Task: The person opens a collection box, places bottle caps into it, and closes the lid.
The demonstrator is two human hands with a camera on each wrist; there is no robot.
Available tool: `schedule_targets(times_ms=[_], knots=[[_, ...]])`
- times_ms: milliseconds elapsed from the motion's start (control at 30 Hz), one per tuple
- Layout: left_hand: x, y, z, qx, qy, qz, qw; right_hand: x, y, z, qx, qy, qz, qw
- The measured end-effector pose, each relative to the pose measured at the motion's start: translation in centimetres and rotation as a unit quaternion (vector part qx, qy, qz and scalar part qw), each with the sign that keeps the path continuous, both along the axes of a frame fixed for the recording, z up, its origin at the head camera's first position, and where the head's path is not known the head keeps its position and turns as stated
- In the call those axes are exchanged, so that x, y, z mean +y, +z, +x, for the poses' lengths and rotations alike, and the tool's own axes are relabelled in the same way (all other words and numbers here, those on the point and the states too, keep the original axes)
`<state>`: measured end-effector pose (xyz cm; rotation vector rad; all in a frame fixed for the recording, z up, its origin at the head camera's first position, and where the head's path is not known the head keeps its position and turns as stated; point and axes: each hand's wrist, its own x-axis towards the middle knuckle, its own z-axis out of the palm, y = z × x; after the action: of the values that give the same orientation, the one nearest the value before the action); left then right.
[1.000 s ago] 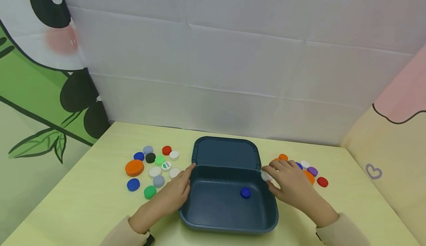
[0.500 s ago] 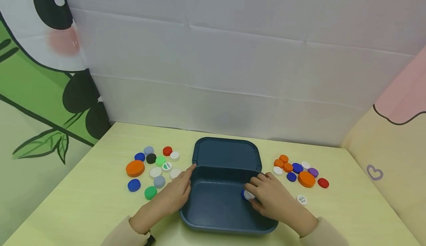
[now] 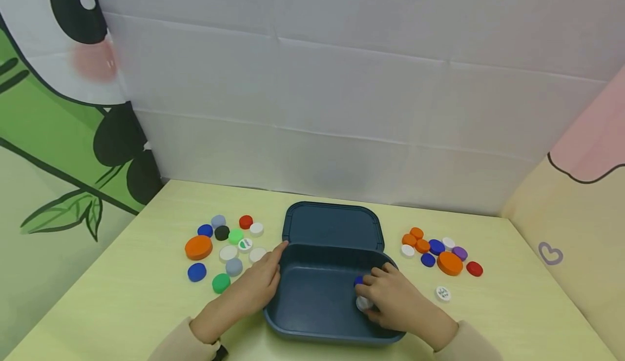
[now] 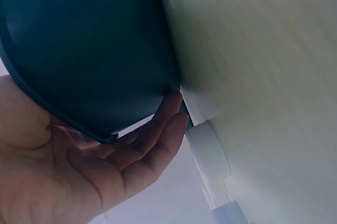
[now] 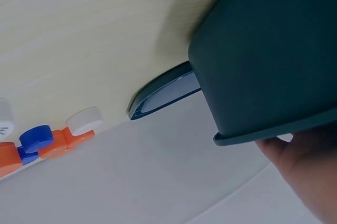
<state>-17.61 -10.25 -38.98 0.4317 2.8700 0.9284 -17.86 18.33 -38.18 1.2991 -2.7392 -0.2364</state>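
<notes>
A dark blue lidded box (image 3: pixel 312 317) stands in the middle of the table. My left hand (image 3: pixel 256 282) holds its left side; in the left wrist view fingers (image 4: pixel 152 147) lie along the outer wall below the rim, and the thumb is hidden there. Reaching inside the box, my right hand (image 3: pixel 393 301) pinches a white bottle cap (image 3: pixel 363 303) low over the floor. A blue bottle cap (image 3: pixel 358 280) lies just behind it, partly covered by the fingers. The right wrist view shows part of this hand (image 5: pixel 310 171) beyond the rim, its fingertips hidden by the wall.
Several mixed caps, including a large orange cap (image 3: pixel 198 247), lie left of the box. More caps, with another large orange cap (image 3: pixel 450 264), are spread on the right. A lone printed white cap (image 3: pixel 442 294) sits nearer. The box's lid (image 3: pixel 333 225) lies behind it.
My right hand has carried the white bottle cap from beside the right-hand caps into the box, then shifted it slightly toward the front. The left hand stays on the box.
</notes>
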Motion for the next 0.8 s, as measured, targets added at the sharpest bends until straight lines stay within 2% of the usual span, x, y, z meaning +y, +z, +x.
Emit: schedule_targets(times_ms=[333,533,800], knots=[[0.1,0.0,0.0,0.0,0.001,0.0,1.0,0.1,-0.1,0.1,-0.01,-0.006,0.001,0.9999],[0.0,0.0,0.0,-0.004,0.002,-0.001,1.0,0.2,0.2,0.2,0.005,-0.015,-0.01,0.9998],[0.0,-0.2,-0.1,-0.002,0.003,-0.005,1.0,0.8,0.9,0.2,0.042,-0.034,-0.055,0.997]])
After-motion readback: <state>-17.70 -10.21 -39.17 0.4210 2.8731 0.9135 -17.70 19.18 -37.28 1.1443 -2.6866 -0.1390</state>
